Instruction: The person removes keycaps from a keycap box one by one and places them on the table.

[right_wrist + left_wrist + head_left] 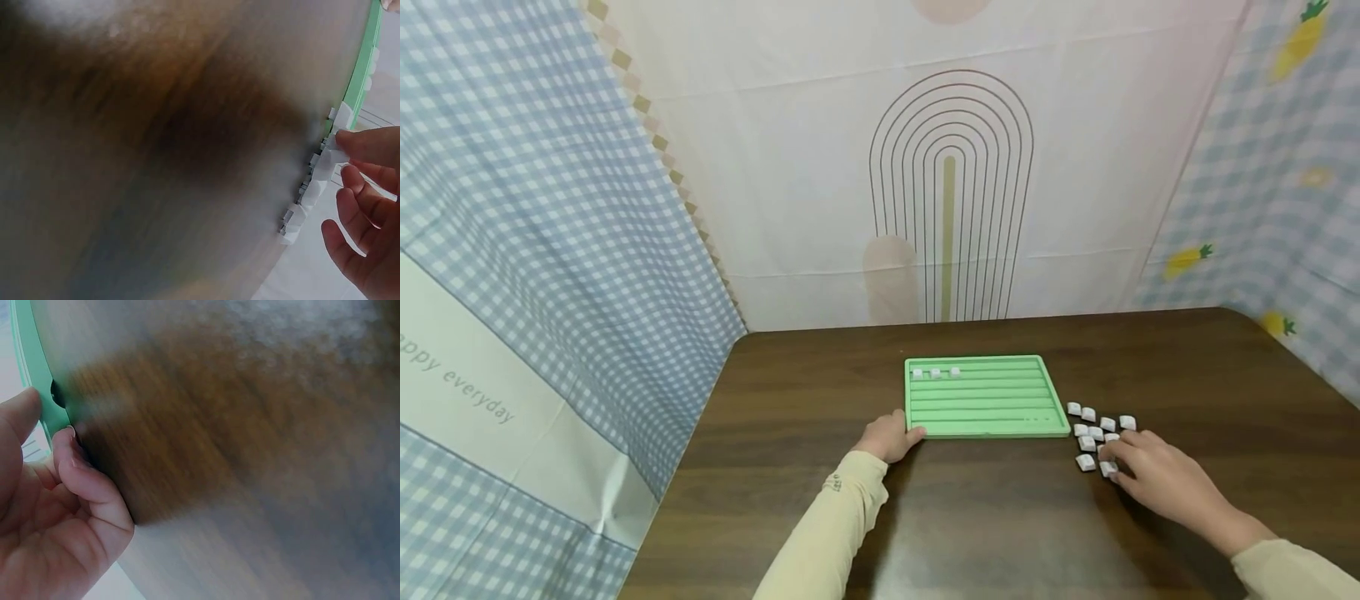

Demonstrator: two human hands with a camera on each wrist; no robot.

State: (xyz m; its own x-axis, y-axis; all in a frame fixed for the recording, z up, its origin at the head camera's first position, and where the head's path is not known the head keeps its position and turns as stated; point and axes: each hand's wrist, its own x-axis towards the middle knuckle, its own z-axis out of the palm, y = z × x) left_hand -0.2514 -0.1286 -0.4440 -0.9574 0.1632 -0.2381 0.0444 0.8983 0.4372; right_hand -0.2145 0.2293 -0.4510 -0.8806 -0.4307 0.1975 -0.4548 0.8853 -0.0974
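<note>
A green ridged tray (981, 435) lies on the table with three white keycaps (936, 374) in a row along its top left ridge. My left hand (886, 437) grips the tray's near left corner; the left wrist view shows the thumb and curled fingers pinching its green rim (39, 362). Right of the tray lies a loose group of white keycaps (1086, 444). Over the near side of this group, my right hand (1161, 479) has its thumb and index finger about one keycap (1108, 470). In the right wrist view, the other fingers (353, 206) are loosely bent.
The dark wooden table (805, 375) ends at a patterned cloth backdrop (805, 208) behind the tray. Blue checked cloth (572, 167) hangs at the left, and more checked cloth (1285, 208) hangs at the right.
</note>
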